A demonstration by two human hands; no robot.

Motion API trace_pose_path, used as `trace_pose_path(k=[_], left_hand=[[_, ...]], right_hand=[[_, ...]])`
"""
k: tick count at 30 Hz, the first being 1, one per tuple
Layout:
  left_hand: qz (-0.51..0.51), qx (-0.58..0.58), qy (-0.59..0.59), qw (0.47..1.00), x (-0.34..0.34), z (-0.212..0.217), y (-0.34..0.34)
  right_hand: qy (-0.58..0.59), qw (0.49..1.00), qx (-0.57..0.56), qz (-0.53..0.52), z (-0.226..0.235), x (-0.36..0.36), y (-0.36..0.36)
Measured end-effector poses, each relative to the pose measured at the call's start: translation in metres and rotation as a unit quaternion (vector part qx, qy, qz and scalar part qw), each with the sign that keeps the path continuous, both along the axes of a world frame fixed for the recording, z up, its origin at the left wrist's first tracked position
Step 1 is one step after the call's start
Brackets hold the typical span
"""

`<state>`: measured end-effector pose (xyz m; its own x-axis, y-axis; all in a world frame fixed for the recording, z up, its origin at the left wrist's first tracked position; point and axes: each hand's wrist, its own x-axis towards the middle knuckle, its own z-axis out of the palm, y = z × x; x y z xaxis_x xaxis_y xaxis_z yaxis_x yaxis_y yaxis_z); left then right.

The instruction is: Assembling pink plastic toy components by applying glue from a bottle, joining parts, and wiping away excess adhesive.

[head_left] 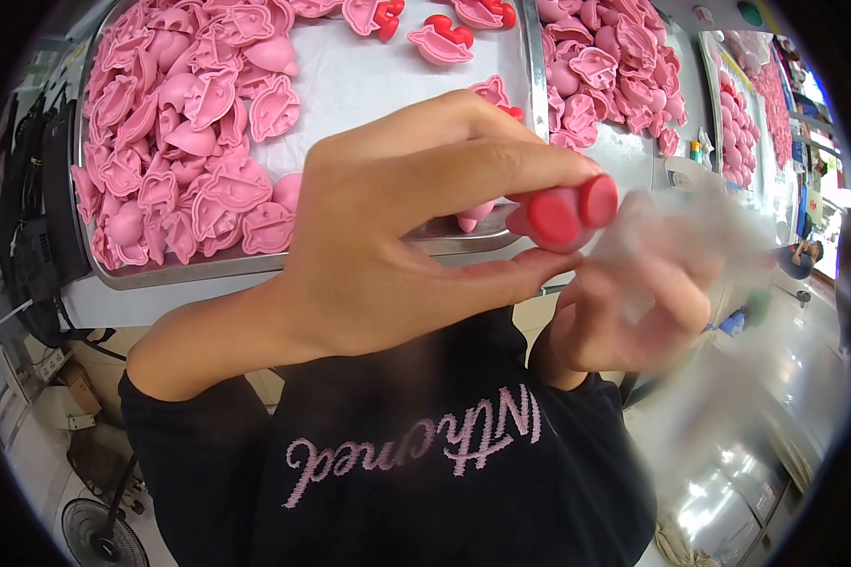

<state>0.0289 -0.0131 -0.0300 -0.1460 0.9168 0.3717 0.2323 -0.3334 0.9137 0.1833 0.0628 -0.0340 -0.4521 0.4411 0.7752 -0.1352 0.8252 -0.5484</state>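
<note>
My left hand (378, 217) reaches across the middle with thumb and fingertips pinched round a small pink plastic piece (567, 241). Two rounded red ends (553, 217) of that piece face up beside the fingertips. Close by on its right, my right hand (633, 317) has curled fingers, blurred by a pale smear over this part of the picture. Whatever the right fingers hold, if anything, cannot be made out. Beyond the left hand lies a metal tray (194, 271) with a heap of pink hollow shells (175, 113).
Pink shells with red parts (442, 40) lie apart on white lining in the tray. A second heap of pink shells (615, 66) is to the right. Black cables and equipment (38, 189) stand at left. A fan (104, 534) is at lower left.
</note>
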Motion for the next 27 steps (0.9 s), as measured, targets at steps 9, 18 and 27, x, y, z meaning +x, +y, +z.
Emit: trace_pose_path(k=[9,18,27], left_hand=[[0.011,0.077,0.012,0.997,0.005,-0.014,0.004],[-0.046,0.037,-0.070,0.996,0.003,-0.015,0.001],[-0.068,0.012,-0.159,0.985,0.007,-0.012,0.001]], right_hand=[[0.005,0.966,-0.243,0.089,-0.007,-0.010,0.004],[-0.132,0.976,-0.123,0.118,-0.020,-0.009,0.014],[-0.087,0.966,-0.149,0.192,-0.028,-0.013,0.018]])
